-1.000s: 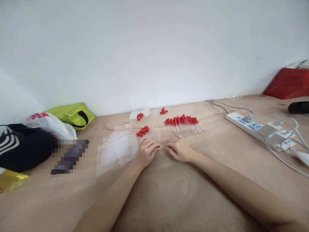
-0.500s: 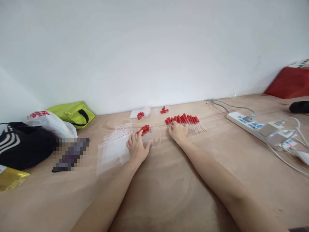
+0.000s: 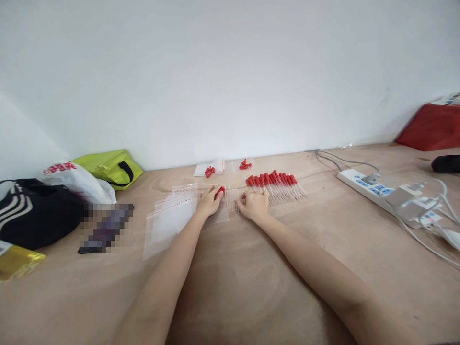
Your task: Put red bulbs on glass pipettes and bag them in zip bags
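My left hand (image 3: 208, 202) is closed at a small pile of red rubber bulbs, with a red bulb (image 3: 219, 192) showing between thumb and forefinger. Its palm covers part of the pile. To the right, my right hand (image 3: 253, 205) has thumb and forefinger pinched at the thin clear tubes (image 3: 232, 200), seemingly on one of them. Beyond that hand lies a row of clear droppers (image 3: 276, 184) with red bulbs on top, their thin tips pointing toward me. Clear zip bags (image 3: 168, 218) lie fanned out left of my left hand.
Two small groups of red bulbs (image 3: 209, 171) lie on bags near the wall. A white power strip (image 3: 373, 188) with plugs and cables is at the right. At the left are a lime pouch (image 3: 108, 165), a white plastic bag (image 3: 77, 182) and a black bag (image 3: 39, 218).
My right hand has moved left from the dropper row to the loose tubes. My left hand has drawn its fingers in around a red bulb.
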Demonstrator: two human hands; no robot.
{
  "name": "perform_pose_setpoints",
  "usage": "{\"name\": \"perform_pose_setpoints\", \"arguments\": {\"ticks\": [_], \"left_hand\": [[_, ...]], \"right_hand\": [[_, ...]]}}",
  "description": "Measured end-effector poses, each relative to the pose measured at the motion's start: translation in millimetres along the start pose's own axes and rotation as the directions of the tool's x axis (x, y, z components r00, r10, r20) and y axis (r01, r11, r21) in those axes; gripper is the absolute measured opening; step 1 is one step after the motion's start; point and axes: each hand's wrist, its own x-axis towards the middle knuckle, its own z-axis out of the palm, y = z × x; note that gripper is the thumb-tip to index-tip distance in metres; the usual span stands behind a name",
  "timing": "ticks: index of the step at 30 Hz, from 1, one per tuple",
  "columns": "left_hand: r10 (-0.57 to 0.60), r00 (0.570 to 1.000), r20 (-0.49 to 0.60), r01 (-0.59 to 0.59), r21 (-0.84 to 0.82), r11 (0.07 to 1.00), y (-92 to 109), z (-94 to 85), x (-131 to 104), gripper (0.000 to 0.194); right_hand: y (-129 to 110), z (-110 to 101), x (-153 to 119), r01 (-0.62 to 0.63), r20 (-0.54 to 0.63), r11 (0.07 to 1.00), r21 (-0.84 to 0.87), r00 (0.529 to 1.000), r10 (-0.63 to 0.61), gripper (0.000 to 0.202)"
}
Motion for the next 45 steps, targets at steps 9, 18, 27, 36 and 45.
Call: {"name": "perform_pose_setpoints", "arguments": {"ticks": [9,18,27,36,45], "left_hand": [[-0.005,0.996,-0.094,0.005,-0.004,1.0,30.5,14.7,-20.5,0.036],[-0.049,0.946,-0.319,0.03,-0.064,0.997,20.5,13.8,-29.4,0.021],[0.048,0.872,-0.487,-0.134,-0.143,0.981,23.8,-2.0,-38.1,0.018],[0.387,0.882,-0.269,-0.432,-0.129,0.893,31.0,-1.7,-81.2,0.024],[0.411,0.888,-0.205,-0.441,-0.131,0.888,37.0,-5.1,-84.9,0.018]], "right_hand": [[6.3,-14.4,-1.3,-0.135,0.173,0.99,-0.046,0.975,0.141,0.026],[6.4,-14.6,-5.0,-0.061,0.12,0.992,-0.112,0.99,0.074,0.024],[10.5,-15.2,-22.0,0.008,0.044,0.987,-0.159,0.999,-0.002,0.026],[48.7,-18.4,-53.7,0.406,-0.132,0.905,0.129,0.911,-0.39,0.024],[47.0,-18.6,-52.9,0.498,-0.098,0.857,0.137,0.867,-0.488,0.022]]}}
